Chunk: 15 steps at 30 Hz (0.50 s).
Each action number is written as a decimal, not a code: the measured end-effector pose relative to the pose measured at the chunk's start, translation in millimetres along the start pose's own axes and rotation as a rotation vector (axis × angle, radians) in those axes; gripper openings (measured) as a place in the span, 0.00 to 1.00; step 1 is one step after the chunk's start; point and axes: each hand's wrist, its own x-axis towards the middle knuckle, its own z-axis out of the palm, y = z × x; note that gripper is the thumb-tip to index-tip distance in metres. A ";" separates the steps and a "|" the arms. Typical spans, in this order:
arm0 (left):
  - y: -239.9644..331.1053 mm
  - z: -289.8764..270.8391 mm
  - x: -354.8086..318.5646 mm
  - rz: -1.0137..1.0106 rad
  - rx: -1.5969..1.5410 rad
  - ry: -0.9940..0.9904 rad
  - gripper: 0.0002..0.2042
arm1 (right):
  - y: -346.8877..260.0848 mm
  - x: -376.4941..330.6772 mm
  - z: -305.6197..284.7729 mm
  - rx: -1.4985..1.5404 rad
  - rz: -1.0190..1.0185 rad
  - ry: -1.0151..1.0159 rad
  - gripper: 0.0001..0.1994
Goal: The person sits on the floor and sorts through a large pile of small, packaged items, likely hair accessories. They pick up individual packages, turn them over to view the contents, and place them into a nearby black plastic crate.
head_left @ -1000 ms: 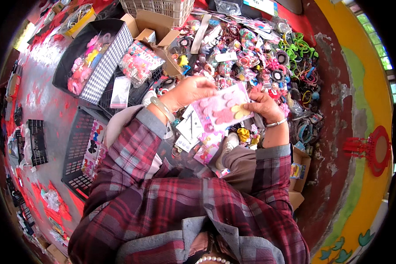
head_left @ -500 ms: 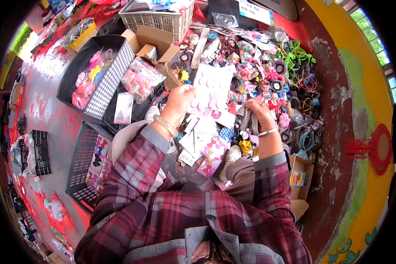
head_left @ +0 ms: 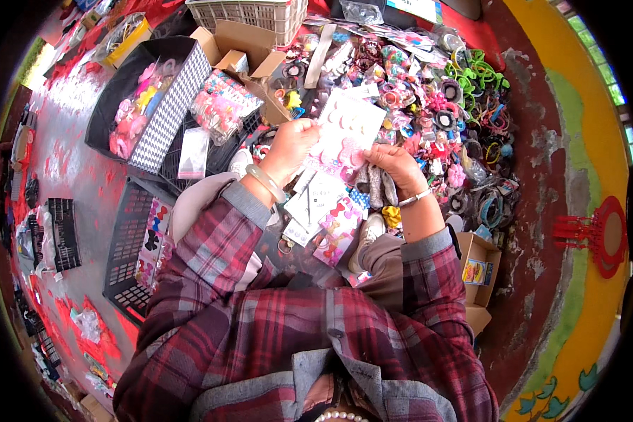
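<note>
"yellow wall off to the right, big messy heap of hair accessories up front. so what's being held?"

"pale pink card with raised pink shapes, held up over the near side of the heap. some white cards show just below it."

"fingers doing what?"

"left hand is pinching its left edge, right hand has the lower right side. grey fuzzy strips show by the right palm, can't tell if they're gripped too tbh."
</note>
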 end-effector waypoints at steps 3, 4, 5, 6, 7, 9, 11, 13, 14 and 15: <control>3.6 2.9 -3.0 -0.058 -0.118 -0.067 0.09 | -2.5 -1.0 -1.0 0.015 0.010 0.013 0.04; 4.5 3.7 -4.0 -0.083 -0.169 -0.084 0.09 | -5.2 -4.0 2.1 0.047 0.006 0.033 0.05; 6.8 4.1 -4.3 -0.159 -0.307 -0.113 0.11 | -6.1 -4.0 -0.6 0.060 -0.005 0.025 0.05; 8.3 3.6 -5.6 -0.199 -0.295 -0.139 0.11 | -8.5 -5.1 -2.2 0.073 -0.016 0.017 0.05; 9.4 3.0 -7.9 -0.239 -0.284 -0.167 0.11 | -10.0 -9.4 -2.1 0.104 -0.036 0.031 0.05; 11.7 1.3 -5.7 -0.277 -0.249 -0.210 0.11 | -12.0 -6.5 -5.0 0.133 -0.010 0.046 0.05; 14.0 1.0 -7.7 -0.285 -0.239 -0.213 0.11 | -6.8 -4.0 -9.0 0.160 0.002 0.034 0.06; 15.0 0.5 -7.6 -0.274 -0.230 -0.213 0.10 | -12.8 -6.6 -3.9 0.141 0.013 0.039 0.06; 14.8 0.2 -6.1 -0.272 -0.240 -0.218 0.10 | -14.2 -8.4 -1.6 0.133 0.020 0.044 0.06; 14.1 -0.1 -5.6 -0.269 -0.250 -0.222 0.10 | -10.0 -7.1 -5.7 0.127 -0.030 0.062 0.06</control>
